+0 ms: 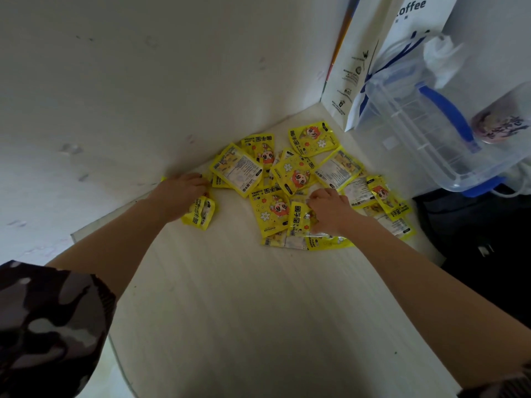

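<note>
Your left hand (179, 193) lies at the far-left edge of the table (244, 297), close against the wall. Its fingers are curled down around a crumpled hand-warmer packet (199, 212) that juts out below the palm toward you. That packet sits apart from the pile of hand-warmer packets (290, 170), which spreads over the far right part of the table toward the corner.

Your right hand (330, 209) is on the pile's near edge, knuckles up, with fingers and thumb pinching a second packet (298, 219) by its right side. That packet's long axis runs roughly toward and away from you, and it tilts up off the ones beneath. Both forearms reach well forward, nearly straight, wrists low over the tabletop.

The loose packets lie just beyond and left of your right fingers, between the two hands, so the right hand is the nearer one. The clear storage box (416, 133) with the blue handle is off to the right, beyond the pile and beside a white paper bag (365, 61). If the packets are bound for it, the pinched one likely travels right and away.
</note>
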{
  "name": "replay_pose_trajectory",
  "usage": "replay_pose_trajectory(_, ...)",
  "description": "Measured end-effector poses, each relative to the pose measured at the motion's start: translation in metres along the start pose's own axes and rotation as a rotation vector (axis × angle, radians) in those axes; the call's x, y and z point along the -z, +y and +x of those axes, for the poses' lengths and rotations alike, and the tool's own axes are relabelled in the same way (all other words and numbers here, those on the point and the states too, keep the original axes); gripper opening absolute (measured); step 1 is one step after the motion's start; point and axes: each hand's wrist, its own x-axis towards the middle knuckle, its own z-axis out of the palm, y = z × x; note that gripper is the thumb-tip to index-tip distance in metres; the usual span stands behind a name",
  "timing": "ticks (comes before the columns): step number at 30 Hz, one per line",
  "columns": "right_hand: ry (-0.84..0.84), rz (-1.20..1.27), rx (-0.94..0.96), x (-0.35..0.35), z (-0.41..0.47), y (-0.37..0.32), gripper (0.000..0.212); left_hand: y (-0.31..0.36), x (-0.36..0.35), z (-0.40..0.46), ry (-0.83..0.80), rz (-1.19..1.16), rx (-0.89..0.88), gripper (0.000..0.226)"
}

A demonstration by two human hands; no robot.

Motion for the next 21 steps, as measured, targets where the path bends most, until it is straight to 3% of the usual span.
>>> replay_pose_trajectory(5, 0.061, 0.039, -0.022, -0.007, -0.003, 0.001, 0.048, 0.003, -0.005, -0.004, 0.066, -0.062, 0.005, 0.044)
replay_pose_trajectory(14, 0.118, 0.01, -0.027, -0.011, -0.017, -0.002, 0.054, 0.023, -0.004, -0.019, -0.072, -0.155, 0.126, 0.073)
replay_pose_trajectory(21, 0.165, 0.005, -0.024, -0.012, -0.036, -0.003, 0.046, 0.039, -0.01, -0.037, 0.132, -0.037, 0.145, 0.063)
